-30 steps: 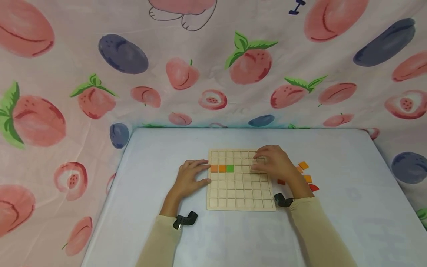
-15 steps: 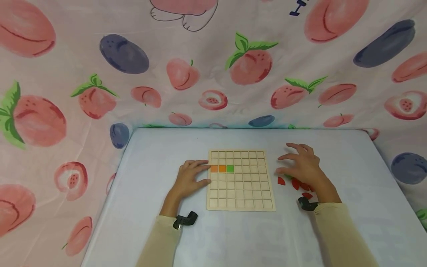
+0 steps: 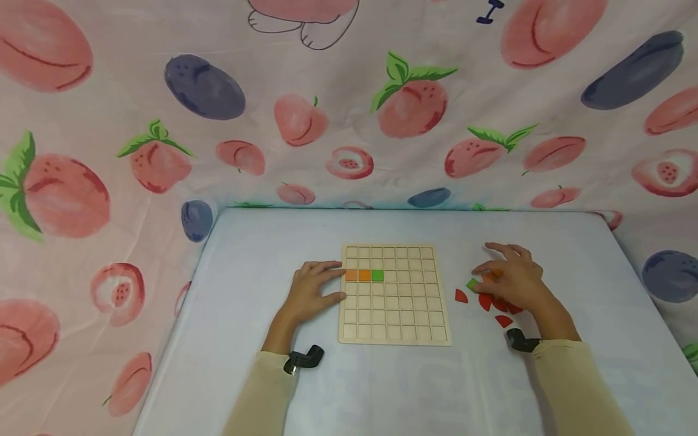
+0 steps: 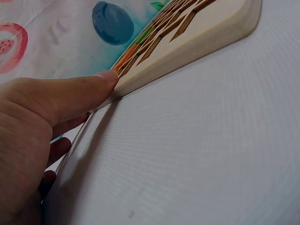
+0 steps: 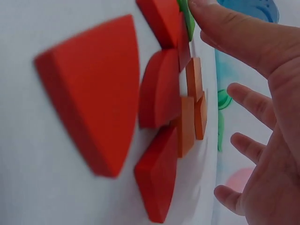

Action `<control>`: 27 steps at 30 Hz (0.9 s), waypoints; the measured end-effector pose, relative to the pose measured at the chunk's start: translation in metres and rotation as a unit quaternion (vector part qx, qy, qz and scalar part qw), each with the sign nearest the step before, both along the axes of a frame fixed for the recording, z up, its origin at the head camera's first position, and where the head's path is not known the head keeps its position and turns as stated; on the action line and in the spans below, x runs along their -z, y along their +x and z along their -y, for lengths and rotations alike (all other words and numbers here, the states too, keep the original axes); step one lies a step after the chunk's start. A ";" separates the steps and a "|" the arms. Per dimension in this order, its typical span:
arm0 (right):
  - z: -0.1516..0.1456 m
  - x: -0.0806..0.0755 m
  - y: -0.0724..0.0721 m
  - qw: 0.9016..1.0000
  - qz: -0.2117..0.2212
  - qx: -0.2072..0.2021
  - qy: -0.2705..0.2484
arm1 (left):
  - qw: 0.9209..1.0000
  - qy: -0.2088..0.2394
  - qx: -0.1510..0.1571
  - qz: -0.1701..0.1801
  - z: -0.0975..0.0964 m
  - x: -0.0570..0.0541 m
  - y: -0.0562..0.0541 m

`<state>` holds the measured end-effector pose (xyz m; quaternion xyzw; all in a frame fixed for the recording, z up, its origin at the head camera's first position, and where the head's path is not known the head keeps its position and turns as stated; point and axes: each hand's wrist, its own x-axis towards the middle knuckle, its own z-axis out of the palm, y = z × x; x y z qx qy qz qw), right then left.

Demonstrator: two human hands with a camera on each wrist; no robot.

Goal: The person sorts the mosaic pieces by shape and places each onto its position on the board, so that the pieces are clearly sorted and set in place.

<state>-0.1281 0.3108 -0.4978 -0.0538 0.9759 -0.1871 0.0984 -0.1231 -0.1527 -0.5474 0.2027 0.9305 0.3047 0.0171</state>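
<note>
A square wooden grid board (image 3: 403, 315) lies flat on the table. Its third row from the back holds a light orange tile (image 3: 351, 276), an orange tile (image 3: 364, 276) and a green tile (image 3: 377, 276), side by side from the left. My left hand (image 3: 308, 293) touches the board's left edge with spread, fairly straight fingers; its thumb (image 4: 89, 89) rests on the edge in the left wrist view. To the right of the board, my right hand (image 3: 515, 280) pinches a loose green square tile (image 3: 472, 284) between thumb and index finger, other fingers spread.
Several red quarter-round pieces (image 3: 504, 321) lie below the right hand. Orange pieces (image 5: 194, 79) lie beyond them in the right wrist view, mostly hidden under the hand in the head view. A fruit-patterned cloth (image 3: 349, 121) hangs behind the white table (image 3: 392, 387).
My right hand has moved right, off the board to the loose pieces, and its thumb and index finger have come together at a green tile. The left hand stays put.
</note>
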 end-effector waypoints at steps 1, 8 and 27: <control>-0.001 0.001 0.000 1.000 0.002 0.002 -0.002 | 1.000 0.000 0.000 0.000 0.000 0.000 0.000; -0.005 0.008 0.002 0.999 0.016 -0.006 -0.028 | 1.000 -0.002 0.002 -0.002 0.000 0.000 0.000; 0.003 0.010 -0.005 0.998 -0.001 0.042 -0.045 | 1.000 -0.012 0.001 -0.010 0.000 0.002 -0.001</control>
